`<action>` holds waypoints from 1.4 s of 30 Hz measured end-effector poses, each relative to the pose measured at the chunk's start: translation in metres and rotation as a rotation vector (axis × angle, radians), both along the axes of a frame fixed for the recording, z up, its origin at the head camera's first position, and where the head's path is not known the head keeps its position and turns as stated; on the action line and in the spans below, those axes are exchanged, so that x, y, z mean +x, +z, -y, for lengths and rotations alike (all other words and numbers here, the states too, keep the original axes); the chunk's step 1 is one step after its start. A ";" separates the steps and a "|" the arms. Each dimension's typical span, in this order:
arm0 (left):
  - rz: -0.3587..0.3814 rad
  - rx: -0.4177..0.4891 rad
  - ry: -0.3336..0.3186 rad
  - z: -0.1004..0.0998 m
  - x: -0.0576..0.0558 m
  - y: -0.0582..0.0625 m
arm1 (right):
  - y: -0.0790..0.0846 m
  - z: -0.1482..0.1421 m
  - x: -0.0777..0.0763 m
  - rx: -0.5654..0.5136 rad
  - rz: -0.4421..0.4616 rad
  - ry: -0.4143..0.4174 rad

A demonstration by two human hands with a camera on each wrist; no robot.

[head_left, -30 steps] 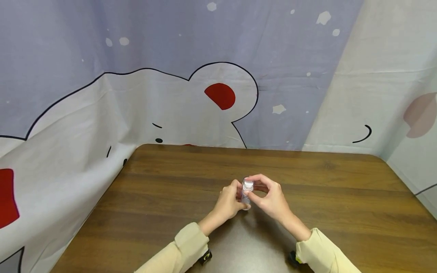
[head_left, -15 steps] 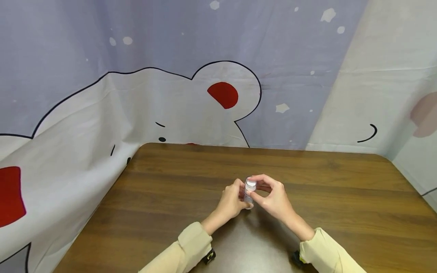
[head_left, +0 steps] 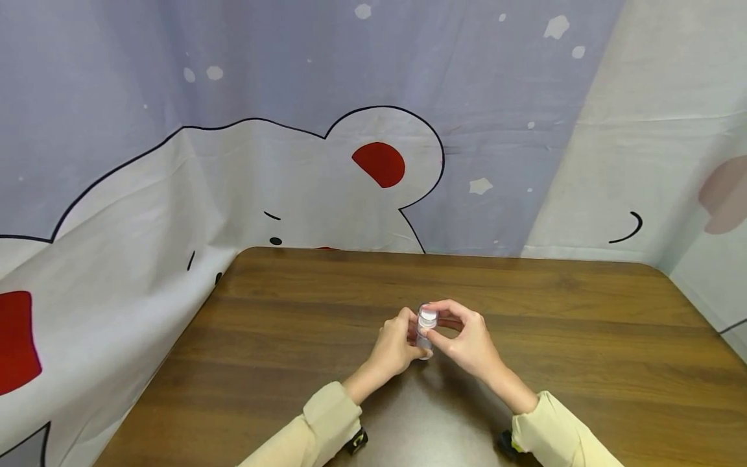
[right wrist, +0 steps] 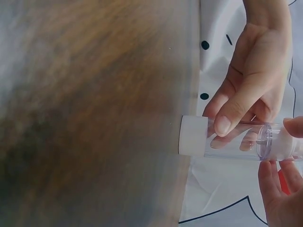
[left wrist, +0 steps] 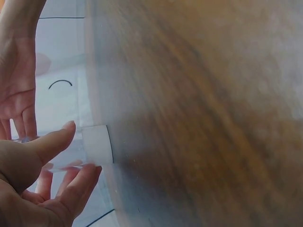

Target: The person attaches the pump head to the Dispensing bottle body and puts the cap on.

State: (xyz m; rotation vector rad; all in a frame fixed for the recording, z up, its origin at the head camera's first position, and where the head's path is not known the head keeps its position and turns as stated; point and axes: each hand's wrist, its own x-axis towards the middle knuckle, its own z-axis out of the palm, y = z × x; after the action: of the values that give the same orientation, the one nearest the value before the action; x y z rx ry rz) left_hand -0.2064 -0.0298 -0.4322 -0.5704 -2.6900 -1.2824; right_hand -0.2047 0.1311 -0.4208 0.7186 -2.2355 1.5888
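Upright over the middle of the table is a small clear cylindrical bottle [head_left: 428,320] with a white base [right wrist: 193,136] and a see-through top section with a white part inside. My left hand [head_left: 391,347] grips its lower body from the left, the thumb across the near side in the right wrist view. My right hand [head_left: 471,342] pinches the top section between thumb and fingers. In the left wrist view the white base [left wrist: 98,144] sits right at the tabletop, and fingers hide part of the clear body.
The brown wood-grain table [head_left: 292,311] extends around both hands. A hanging cloth [head_left: 262,175] printed with a cartoon figure runs along its back and left edges, and pale cloth also borders the right.
Both hands keep their grip on the bottle with almost no movement. The head view shifts slightly, first one way, then partly back.
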 end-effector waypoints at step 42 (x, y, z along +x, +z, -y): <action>0.015 0.030 0.011 -0.001 0.002 -0.001 | 0.011 0.001 0.005 -0.019 0.134 -0.013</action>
State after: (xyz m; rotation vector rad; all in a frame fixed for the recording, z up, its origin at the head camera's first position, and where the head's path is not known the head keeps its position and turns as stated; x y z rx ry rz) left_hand -0.2049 -0.0289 -0.4333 -0.5447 -2.6769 -1.3267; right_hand -0.1993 0.1296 -0.4102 0.6082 -2.3097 1.6951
